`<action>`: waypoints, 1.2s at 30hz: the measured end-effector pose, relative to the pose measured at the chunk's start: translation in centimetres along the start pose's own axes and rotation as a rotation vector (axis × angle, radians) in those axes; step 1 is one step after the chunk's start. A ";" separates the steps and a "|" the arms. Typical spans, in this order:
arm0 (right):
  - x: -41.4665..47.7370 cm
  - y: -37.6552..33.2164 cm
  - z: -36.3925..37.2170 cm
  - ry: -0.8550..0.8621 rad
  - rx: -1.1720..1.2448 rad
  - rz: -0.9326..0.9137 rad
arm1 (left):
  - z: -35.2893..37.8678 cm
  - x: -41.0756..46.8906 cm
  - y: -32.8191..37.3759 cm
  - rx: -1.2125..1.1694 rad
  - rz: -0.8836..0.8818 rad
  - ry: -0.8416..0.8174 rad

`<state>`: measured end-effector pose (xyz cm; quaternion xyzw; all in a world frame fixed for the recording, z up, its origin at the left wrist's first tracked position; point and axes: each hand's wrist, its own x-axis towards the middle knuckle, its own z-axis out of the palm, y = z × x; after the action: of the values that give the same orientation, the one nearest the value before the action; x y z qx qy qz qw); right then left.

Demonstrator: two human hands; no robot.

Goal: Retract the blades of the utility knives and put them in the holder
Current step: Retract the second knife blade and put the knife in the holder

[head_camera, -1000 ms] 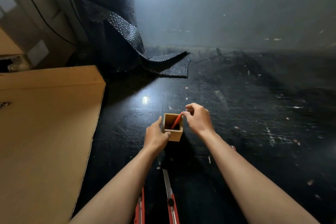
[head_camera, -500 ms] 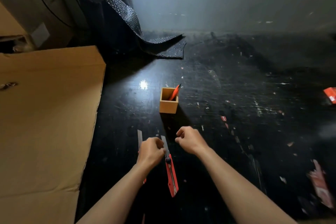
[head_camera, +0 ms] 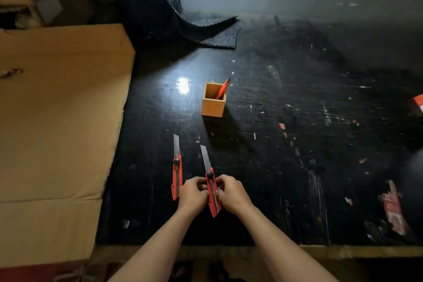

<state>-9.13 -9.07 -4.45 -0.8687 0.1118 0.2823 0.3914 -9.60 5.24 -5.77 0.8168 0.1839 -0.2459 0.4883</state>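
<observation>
A small wooden holder stands on the black table with one red utility knife leaning inside it. Nearer to me, a red utility knife with its blade extended sits between my hands. My left hand grips its left side and my right hand grips its right side. Its black slider knob shows above my fingers. Another red utility knife lies flat just left of my left hand, blade out and pointing away from me.
A large flat cardboard sheet covers the table's left side. A black bubble-wrap roll stands at the back. Red paper scraps lie at the right, a red object at the right edge. The table's front edge runs below my forearms.
My hands left the holder, with a knife now standing in it, and came back toward me. Both then closed on the right-hand knife on the table.
</observation>
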 end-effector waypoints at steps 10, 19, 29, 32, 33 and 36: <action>-0.7 -2.2 -2.6 0.057 0.292 -0.071 | -2.8 -0.2 3.1 -0.215 0.084 -0.065; -1.1 -10.8 -10.0 0.144 0.502 -0.364 | -9.5 -0.3 13.0 -0.356 0.376 -0.050; -3.6 -20.0 -18.4 0.348 0.486 -0.619 | -15.4 -3.0 24.8 -0.477 0.594 -0.071; -4.0 -22.3 -20.4 0.513 0.391 -0.676 | -16.2 -3.8 26.9 -0.489 0.637 -0.057; -4.1 -23.0 -21.1 0.568 0.355 -0.688 | -16.3 -3.9 27.4 -0.487 0.649 -0.057; -4.7 -24.8 -22.9 0.669 0.231 -0.734 | -16.7 -4.1 28.5 -0.469 0.685 -0.055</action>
<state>6.56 -9.63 25.74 -0.8446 -0.0510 -0.1815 0.5011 6.18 6.86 23.53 0.6905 -0.0605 -0.0426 0.7196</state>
